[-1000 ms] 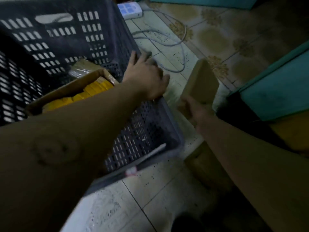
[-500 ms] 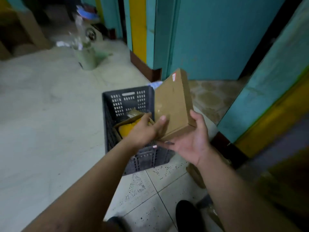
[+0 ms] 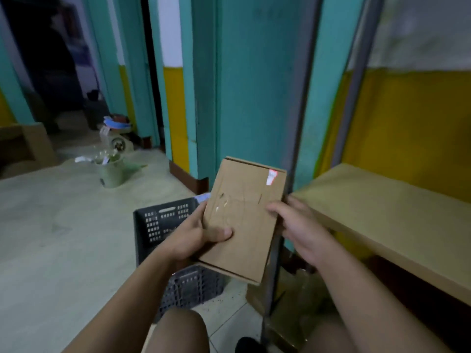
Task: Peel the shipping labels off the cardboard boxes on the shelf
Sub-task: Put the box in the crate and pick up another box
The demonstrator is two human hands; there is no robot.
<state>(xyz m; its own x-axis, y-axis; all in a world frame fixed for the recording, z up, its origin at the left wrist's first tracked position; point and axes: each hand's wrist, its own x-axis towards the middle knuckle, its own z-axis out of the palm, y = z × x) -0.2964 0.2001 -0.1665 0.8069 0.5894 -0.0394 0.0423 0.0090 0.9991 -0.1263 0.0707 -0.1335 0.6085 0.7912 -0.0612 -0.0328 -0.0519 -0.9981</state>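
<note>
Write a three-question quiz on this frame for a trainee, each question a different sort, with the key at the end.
1. True or false: the left hand and the right hand both grip the cardboard box.
2. The red-and-white label scrap sits at the box's: A) upper right corner, B) lower left corner, C) centre.
3. Which is on the person's right, the plastic crate or the wooden shelf board?
Key: 1 true; 2 A; 3 the wooden shelf board.

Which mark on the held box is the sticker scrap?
Before the teal pillar, the left hand and right hand hold a cardboard box. Near its top right corner sits a sticker scrap, the only red-and-white patch on its brown face.
</note>
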